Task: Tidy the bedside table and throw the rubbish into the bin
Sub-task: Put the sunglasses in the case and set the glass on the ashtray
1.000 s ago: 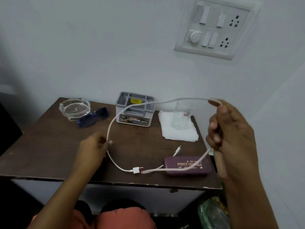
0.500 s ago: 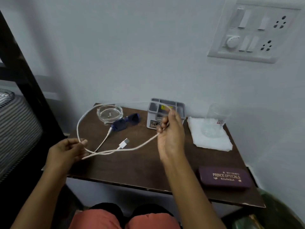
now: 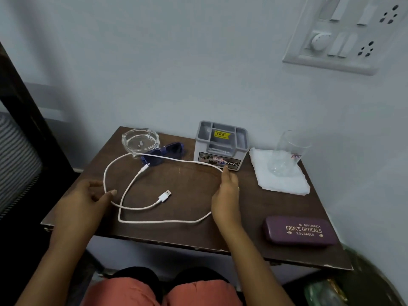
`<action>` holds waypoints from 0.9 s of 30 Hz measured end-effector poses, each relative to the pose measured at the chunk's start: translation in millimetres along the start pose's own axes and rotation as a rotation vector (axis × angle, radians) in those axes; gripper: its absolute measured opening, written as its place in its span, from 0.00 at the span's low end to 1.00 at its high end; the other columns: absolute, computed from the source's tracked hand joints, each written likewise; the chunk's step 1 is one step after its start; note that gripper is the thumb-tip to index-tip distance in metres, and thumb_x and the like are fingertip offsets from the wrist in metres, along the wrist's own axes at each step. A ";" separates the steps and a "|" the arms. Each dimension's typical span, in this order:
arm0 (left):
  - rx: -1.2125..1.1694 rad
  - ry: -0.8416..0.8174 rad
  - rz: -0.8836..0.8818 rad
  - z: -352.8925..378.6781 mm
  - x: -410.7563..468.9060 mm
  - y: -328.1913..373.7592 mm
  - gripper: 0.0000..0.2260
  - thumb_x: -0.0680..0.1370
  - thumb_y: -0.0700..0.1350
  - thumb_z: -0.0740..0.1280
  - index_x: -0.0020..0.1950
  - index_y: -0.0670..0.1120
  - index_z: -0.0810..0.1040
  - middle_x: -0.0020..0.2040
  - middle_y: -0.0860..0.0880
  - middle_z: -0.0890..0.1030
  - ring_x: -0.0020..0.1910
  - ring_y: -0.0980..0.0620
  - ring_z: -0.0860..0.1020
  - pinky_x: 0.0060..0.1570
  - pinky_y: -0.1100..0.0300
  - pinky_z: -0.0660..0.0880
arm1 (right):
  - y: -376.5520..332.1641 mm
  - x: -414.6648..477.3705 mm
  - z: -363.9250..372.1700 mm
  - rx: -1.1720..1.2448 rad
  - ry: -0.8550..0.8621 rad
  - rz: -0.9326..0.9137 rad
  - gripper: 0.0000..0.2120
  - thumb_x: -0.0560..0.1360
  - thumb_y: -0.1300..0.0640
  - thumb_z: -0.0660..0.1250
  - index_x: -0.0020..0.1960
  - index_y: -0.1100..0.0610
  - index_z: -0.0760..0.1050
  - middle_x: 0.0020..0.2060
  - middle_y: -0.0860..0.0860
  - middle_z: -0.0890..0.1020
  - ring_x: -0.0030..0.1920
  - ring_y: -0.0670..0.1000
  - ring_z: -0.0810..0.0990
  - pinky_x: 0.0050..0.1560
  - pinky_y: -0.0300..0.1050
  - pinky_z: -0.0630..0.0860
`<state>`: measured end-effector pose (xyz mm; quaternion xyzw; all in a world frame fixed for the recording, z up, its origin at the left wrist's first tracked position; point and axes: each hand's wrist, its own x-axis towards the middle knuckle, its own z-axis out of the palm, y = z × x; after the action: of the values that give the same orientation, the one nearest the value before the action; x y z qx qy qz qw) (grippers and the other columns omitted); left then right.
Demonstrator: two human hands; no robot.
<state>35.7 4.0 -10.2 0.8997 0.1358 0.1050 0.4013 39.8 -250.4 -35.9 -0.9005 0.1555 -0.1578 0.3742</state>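
Observation:
A white USB cable [image 3: 163, 221] lies in a wide loop on the brown bedside table [image 3: 254, 217], both plugs inside the loop. My left hand [image 3: 86, 199] rests at the loop's left side, fingers relaxed, thumb tip touching the cable. At the loop's right side is my right hand [image 3: 227, 191], its straight fingers against the cable in front of the grey organiser box [image 3: 221, 145]. A dark bin [image 3: 373, 274] with rubbish inside stands at the lower right, below the table.
At the back of the table are a glass ashtray [image 3: 140, 140], blue sunglasses [image 3: 167, 151], a white napkin [image 3: 280, 180] and a clear glass [image 3: 287, 153] standing on it. A purple spectacle case [image 3: 300, 231] lies front right. A dark bed frame [image 3: 24, 120] rises left.
Both hands have lowered the cable from the air onto the table, where it now lies as a loop. My right hand has opened and my left hand has loosened.

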 end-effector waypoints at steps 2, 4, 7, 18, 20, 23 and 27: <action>0.010 0.007 0.008 1.8 -1.3 -0.9 0.16 0.72 0.44 0.72 0.58 0.43 0.74 0.34 0.53 0.76 0.48 0.41 0.77 0.48 0.51 0.70 | -4.0 -3.0 3.6 -0.131 -0.038 -0.028 0.33 0.74 0.76 0.55 0.76 0.61 0.51 0.71 0.57 0.61 0.67 0.55 0.68 0.65 0.41 0.66; 0.007 0.026 0.011 3.4 -1.0 -5.0 0.21 0.72 0.44 0.72 0.62 0.44 0.71 0.43 0.46 0.80 0.53 0.38 0.77 0.52 0.47 0.71 | -8.4 -4.9 8.6 -0.198 -0.049 -0.030 0.35 0.74 0.75 0.57 0.76 0.61 0.48 0.72 0.56 0.59 0.66 0.55 0.68 0.63 0.42 0.68; -0.018 0.018 0.014 2.2 2.7 -15.9 0.21 0.71 0.45 0.72 0.61 0.47 0.70 0.54 0.42 0.80 0.54 0.40 0.78 0.54 0.44 0.74 | -16.5 -6.2 18.1 -0.216 -0.063 -0.031 0.36 0.75 0.73 0.58 0.76 0.61 0.45 0.73 0.56 0.58 0.67 0.55 0.68 0.63 0.43 0.71; -0.268 0.044 0.426 23.8 -80.1 53.1 0.14 0.75 0.49 0.68 0.60 0.54 0.73 0.53 0.56 0.72 0.53 0.51 0.75 0.54 0.50 0.73 | -6.8 -43.3 -52.0 0.105 0.036 -0.218 0.21 0.81 0.61 0.54 0.73 0.52 0.61 0.71 0.49 0.65 0.71 0.45 0.62 0.72 0.41 0.58; -0.299 -0.174 0.569 52.9 -104.7 73.9 0.14 0.75 0.53 0.64 0.60 0.57 0.72 0.55 0.60 0.74 0.56 0.58 0.74 0.58 0.60 0.70 | 21.1 -56.3 -90.2 0.067 0.049 -0.264 0.21 0.80 0.53 0.55 0.72 0.45 0.61 0.70 0.41 0.65 0.71 0.40 0.61 0.73 0.51 0.59; -0.279 -0.477 0.695 95.7 -135.5 106.8 0.21 0.73 0.56 0.66 0.66 0.58 0.68 0.62 0.61 0.71 0.62 0.64 0.68 0.62 0.71 0.62 | 66.4 -67.4 -142.8 -0.091 0.019 -0.227 0.25 0.76 0.43 0.58 0.72 0.39 0.57 0.70 0.35 0.60 0.73 0.41 0.57 0.73 0.57 0.59; -0.159 -0.757 0.730 147.7 -142.8 131.0 0.37 0.68 0.57 0.72 0.73 0.56 0.58 0.70 0.59 0.63 0.68 0.61 0.62 0.68 0.63 0.62 | 115.8 -57.8 -185.0 -0.313 -0.141 -0.146 0.43 0.64 0.23 0.53 0.74 0.42 0.54 0.74 0.42 0.58 0.75 0.44 0.51 0.74 0.56 0.57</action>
<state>-33.8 -229.4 -20.3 0.8301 -0.3491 -0.0841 0.4266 -105.2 -420.7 -5.4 -0.9655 0.0857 -0.0949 0.2269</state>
